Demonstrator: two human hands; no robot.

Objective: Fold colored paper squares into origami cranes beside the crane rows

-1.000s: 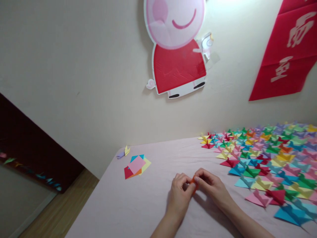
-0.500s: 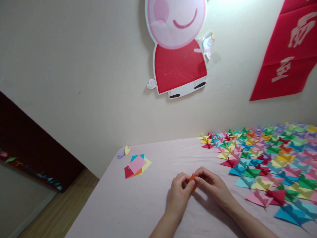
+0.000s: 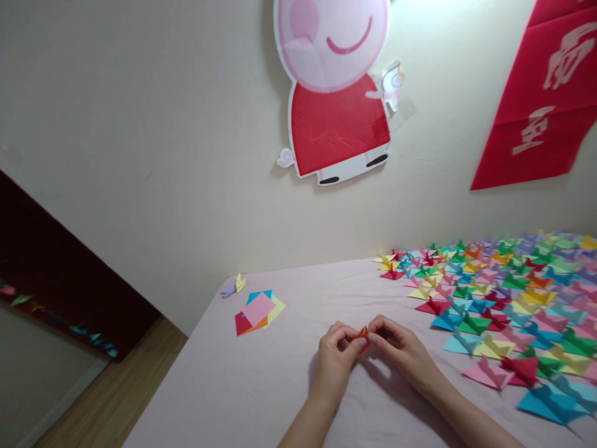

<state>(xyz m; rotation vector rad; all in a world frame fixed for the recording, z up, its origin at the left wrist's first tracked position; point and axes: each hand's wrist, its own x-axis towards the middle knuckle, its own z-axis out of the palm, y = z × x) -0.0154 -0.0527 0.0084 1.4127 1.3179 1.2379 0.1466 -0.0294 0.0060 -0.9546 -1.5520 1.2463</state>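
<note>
A small folded piece of orange paper is held up just above the pale cloth, between my two hands. My left hand pinches its left side between thumb and curled fingers. On the other side, my right hand grips its right edge with thumb and fingertips. The paper's pointed tip rises between the fingers, while its lower part is largely covered by them. Both forearms come in from the bottom edge.
Rows of colourful paper cranes cover the right side of the cloth-covered surface. Square paper sheets lie loosely stacked at left, near two folded pieces. Behind stands a wall with a pig cut-out and a red banner.
The orange paper has turned in my fingers, its narrow upright form now showing as a shorter, wider point. My left hand has shifted slightly left and up; the right hand stays nearly in place.
</note>
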